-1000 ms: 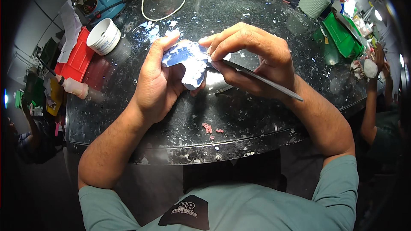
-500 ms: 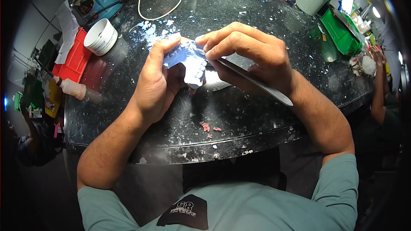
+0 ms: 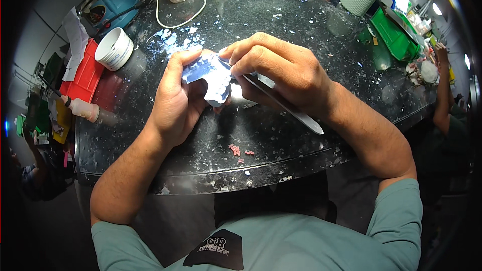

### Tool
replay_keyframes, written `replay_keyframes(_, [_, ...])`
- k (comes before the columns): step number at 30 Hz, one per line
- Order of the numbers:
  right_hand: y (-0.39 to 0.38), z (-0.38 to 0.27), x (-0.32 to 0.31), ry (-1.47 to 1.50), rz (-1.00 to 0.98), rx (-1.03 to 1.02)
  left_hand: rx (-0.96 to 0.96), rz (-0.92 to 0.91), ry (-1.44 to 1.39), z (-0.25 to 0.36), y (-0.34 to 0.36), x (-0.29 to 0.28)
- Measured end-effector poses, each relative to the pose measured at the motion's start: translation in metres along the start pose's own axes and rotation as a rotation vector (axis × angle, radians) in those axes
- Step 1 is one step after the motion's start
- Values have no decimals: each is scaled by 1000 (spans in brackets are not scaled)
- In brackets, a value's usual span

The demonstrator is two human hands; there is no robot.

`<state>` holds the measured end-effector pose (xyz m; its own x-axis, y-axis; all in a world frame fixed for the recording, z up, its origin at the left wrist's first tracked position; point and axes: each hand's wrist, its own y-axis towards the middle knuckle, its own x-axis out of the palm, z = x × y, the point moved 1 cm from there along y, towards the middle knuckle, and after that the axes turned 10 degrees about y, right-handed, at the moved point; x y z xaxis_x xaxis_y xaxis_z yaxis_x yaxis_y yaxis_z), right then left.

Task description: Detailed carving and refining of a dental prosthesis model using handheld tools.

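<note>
Over the table [image 3: 286, 145], inward of its near edge, left hand [image 3: 171, 90] clamped round the blue cast [image 3: 216, 83], right hand [image 3: 286, 70] clamped on a metal tool [image 3: 291, 109] beside it, working tip hidden, pink bits [image 3: 235, 150] lying near that same edge, white tub [image 3: 114, 50] toward the left edge.

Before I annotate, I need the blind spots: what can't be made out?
Head view:
Metal tool, inner end: hidden by the right hand.
Blue-white model, underside: turned away, toward left hand.
Model's brightest surface: washed out by glare.
Pink bits: too small for exact shapes.
</note>
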<state>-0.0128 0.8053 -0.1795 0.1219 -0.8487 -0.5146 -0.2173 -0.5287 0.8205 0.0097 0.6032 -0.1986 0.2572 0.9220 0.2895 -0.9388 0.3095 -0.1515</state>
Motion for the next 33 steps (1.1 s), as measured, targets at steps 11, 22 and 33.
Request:
replay_keyframes(11, [-2, 5, 0, -15, 3, -24, -1, -35, 28, 0, 1, 0])
replay_keyframes(22, [-1, -2, -2, 14, -42, -2, -70, -61, -58, 4, 2, 2])
replay_keyframes(33, [-1, -5, 1, 88, -20, 17, -83, -127, -33, 8, 0, 0])
